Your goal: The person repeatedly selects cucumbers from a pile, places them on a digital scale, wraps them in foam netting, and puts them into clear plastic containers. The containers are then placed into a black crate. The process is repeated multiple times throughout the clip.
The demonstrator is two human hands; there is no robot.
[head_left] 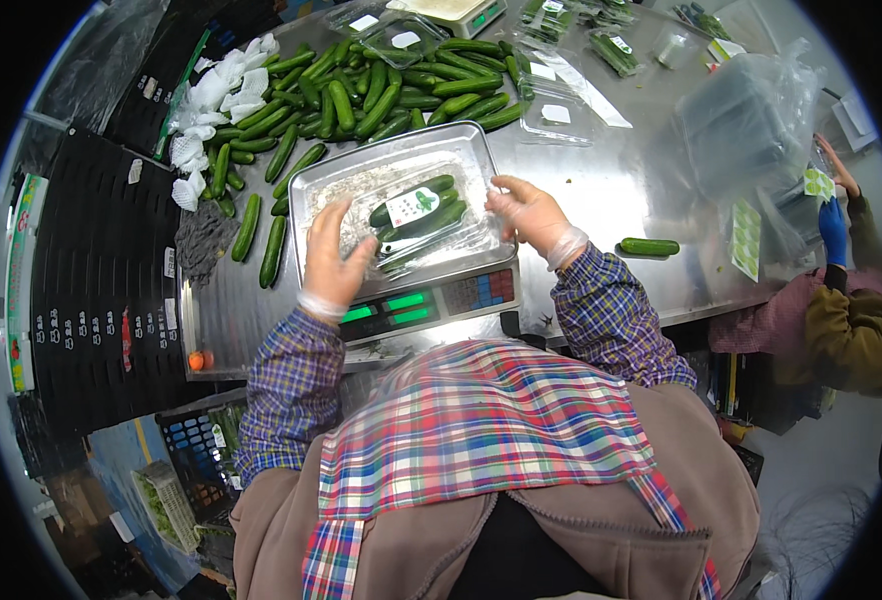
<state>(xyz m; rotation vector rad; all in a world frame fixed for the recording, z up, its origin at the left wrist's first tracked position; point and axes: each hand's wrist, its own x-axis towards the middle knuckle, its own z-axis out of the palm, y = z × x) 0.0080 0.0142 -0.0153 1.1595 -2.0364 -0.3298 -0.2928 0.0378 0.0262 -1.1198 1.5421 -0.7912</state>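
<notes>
A clear plastic pack of cucumbers [447,219] with a white and green label lies on the metal pan [311,178] of a weighing scale [431,306] in front of me. My left hand [333,258], in a clear thin glove, is over the pan's left side, its fingers spread beside the pack. At the right rim is my right hand [531,214], gloved the same way. Its fingers are bent but apart, near the pack's right end, and I see nothing held in them. Green lights glow on the scale's display.
A heap of loose cucumbers [361,95] covers the far left of the steel table [601,190]. One cucumber [649,246] lies to the right. Clear containers [751,115] in plastic stand far right, near a co-worker's blue-gloved hand [833,228]. Black crates [91,270] line the left.
</notes>
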